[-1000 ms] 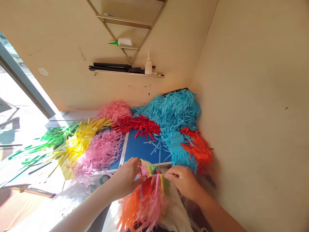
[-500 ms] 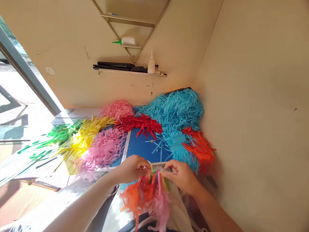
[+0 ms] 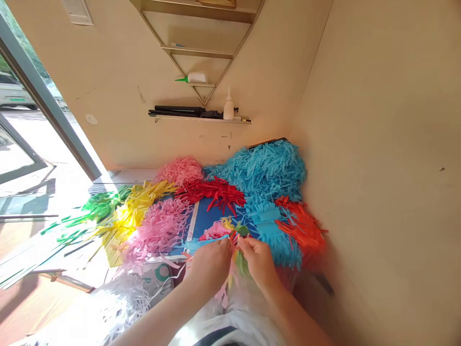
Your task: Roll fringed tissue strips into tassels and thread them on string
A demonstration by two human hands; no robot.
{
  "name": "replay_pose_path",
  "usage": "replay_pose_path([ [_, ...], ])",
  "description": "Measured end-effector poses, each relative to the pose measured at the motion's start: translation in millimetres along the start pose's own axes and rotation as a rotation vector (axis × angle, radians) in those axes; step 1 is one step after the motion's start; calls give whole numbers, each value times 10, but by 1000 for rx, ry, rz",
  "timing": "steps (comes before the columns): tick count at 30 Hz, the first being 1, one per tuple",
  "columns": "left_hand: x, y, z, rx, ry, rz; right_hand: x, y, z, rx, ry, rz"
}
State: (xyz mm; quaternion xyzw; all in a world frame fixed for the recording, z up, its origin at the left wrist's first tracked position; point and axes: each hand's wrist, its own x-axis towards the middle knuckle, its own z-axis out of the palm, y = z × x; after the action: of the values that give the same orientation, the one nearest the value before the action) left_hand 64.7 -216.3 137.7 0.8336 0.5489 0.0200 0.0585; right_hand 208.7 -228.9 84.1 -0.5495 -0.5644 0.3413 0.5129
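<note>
Both hands meet in front of my lap, closed on a multicoloured bundle of paper strips (image 3: 216,230). My left hand (image 3: 212,262) pinches it from the left, its fingers curled in against the middle. From the right, my right hand (image 3: 257,258) grips the bundle's middle between thumb and forefinger. Pink, red, yellow, green and blue strips fan out beyond the fingers, and some hang down between the wrists. The exact point of grip is partly hidden by the fingers.
Heaps of fringed strips lie around the blue tabletop (image 3: 205,216): green (image 3: 103,204), yellow (image 3: 135,209), pink (image 3: 160,226), red (image 3: 216,192), light blue (image 3: 270,168) and orange (image 3: 306,228). White shreds (image 3: 124,302) sit at lower left. Wall shelves hold bottles (image 3: 228,108).
My hands have come closer together and moved slightly up. The bundle, which hung toward my lap, now has strips fanning out past the fingers over the table edge. The view has tilted up.
</note>
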Motion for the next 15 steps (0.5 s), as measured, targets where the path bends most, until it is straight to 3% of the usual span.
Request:
replay_pose_path([
  [7, -307, 135, 436, 27, -133, -30, -177, 246, 188, 201, -97, 126],
  [12, -380, 187, 762, 12, -76, -39, -219, 243, 230, 560, -187, 418],
  [15, -401, 189, 955, 77, -51, -99, -249, 214, 276, 655, -182, 547],
])
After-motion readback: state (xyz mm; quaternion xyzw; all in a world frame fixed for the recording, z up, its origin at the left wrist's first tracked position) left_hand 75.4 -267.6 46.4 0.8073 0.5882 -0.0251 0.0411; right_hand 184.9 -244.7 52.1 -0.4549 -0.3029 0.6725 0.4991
